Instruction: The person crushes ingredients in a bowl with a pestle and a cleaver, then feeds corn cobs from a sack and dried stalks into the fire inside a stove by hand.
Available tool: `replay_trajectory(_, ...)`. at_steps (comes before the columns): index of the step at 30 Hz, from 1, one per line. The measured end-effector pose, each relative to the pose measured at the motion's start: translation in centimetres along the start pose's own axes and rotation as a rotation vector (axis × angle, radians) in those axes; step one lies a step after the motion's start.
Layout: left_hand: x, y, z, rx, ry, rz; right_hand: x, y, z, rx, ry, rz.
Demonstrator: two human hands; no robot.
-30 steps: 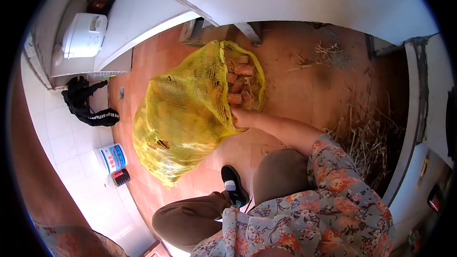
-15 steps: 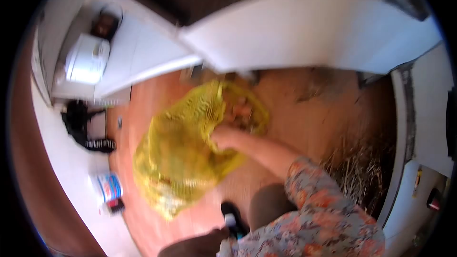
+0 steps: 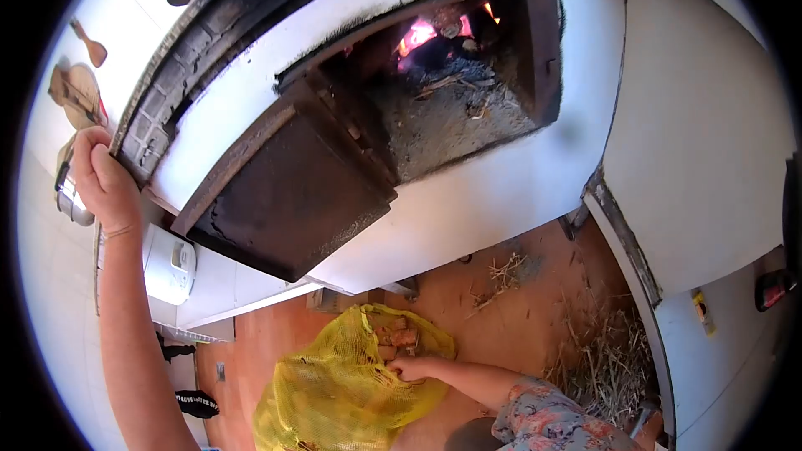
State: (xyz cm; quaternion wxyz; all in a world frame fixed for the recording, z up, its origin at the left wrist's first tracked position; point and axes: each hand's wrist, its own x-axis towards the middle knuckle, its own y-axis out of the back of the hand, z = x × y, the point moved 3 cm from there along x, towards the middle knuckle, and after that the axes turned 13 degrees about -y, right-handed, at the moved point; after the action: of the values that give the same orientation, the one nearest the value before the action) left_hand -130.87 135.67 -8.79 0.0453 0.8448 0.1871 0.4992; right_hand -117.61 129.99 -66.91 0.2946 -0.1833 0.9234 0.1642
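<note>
My left hand (image 3: 104,179) is closed round the edge of the stove top (image 3: 150,129) at the upper left. Low in the middle, my right hand (image 3: 411,367) is closed at the mouth of a yellow mesh bag (image 3: 334,392) and grips its rim. Inside the bag's opening lie reddish-brown chunks (image 3: 404,338) that look like corn cobs. Above the bag, the stove's firebox (image 3: 459,121) stands open, with pink and orange flames (image 3: 418,35) at its back and grey ash in front. Its dark metal door (image 3: 288,188) is swung out to the left.
Dry straw (image 3: 606,359) is heaped on the reddish floor at the right, with a smaller tuft (image 3: 501,276) below the stove. A white appliance (image 3: 170,266) stands at the left. A wooden spatula (image 3: 89,43) hangs on the tiled wall. Dark shoes (image 3: 196,403) lie at the lower left.
The view has tilted up, bringing the lit firebox and its open door into sight. My left hand has come into view on the stove edge. My right hand stays at the bag's mouth.
</note>
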Motion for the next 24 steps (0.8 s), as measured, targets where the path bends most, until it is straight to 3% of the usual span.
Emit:
replay_trajectory(2,0.1,0.0,0.3,0.004,0.008,-0.006,-3.7,1.7,0.3,0.294,0.329,0.264)
replay_trajectory(3,0.1,0.0,0.3,0.019,0.026,-0.011,-4.7,2.2,1.0,0.375,0.373,0.288)
replay_trajectory(7,0.1,-0.1,0.7,0.021,0.034,0.007,-9.6,4.5,3.4,0.568,0.447,0.237)
replay_trajectory(9,0.1,0.0,0.8,0.033,0.041,0.004,-11.2,5.0,5.7,1.004,0.584,0.136)
replay_trajectory(11,0.0,-0.1,0.9,0.039,0.052,0.003,-14.3,5.8,7.0,1.030,0.552,0.532)
replay_trajectory(12,0.0,-0.1,0.8,0.050,0.053,0.003,-15.5,5.9,7.4,1.031,0.551,0.531)
replay_trajectory(14,0.1,-0.1,0.7,0.062,0.052,0.005,-17.9,6.5,8.6,1.063,0.449,0.887)
replay_trajectory(18,0.2,-0.2,1.1,0.082,0.057,0.011,-20.6,7.9,7.8,1.000,0.464,1.075)
replay_trajectory(20,0.1,0.0,1.2,0.092,0.066,0.013,-21.5,8.9,8.0,1.216,0.515,1.447)
replay_trajectory(24,0.5,-0.1,1.3,0.111,0.092,-0.016,-23.2,10.1,9.7,1.185,0.439,1.586)
